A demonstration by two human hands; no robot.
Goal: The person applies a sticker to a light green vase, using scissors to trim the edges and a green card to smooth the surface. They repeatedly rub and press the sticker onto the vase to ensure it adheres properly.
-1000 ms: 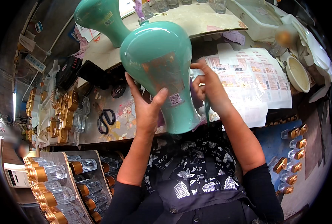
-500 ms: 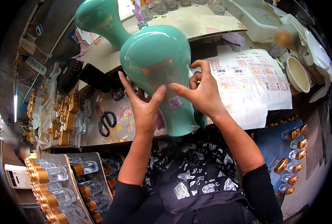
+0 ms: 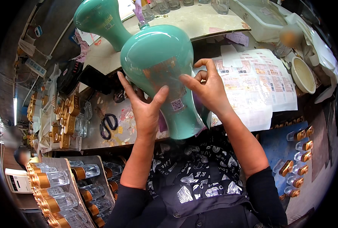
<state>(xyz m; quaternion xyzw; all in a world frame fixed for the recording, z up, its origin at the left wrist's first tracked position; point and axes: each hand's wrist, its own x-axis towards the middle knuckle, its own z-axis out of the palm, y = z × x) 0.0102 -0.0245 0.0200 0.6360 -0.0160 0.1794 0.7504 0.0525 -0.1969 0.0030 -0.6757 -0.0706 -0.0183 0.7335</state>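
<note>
Holding green vase (image 3: 157,49) over near edge of tabletop (image 3: 91,138). Left hand (image 3: 144,114): fingers spread wide round its lower left side, gripping. Right hand (image 3: 210,91): fingers bent, thumb at its front; whether they grip, cannot tell.

We shift the thumb (image 3: 189,82) of our right hand (image 3: 211,91) toward one o'clock over the green vase (image 3: 157,47), widening its gap from our left hand's (image 3: 145,113) thumb.
</note>
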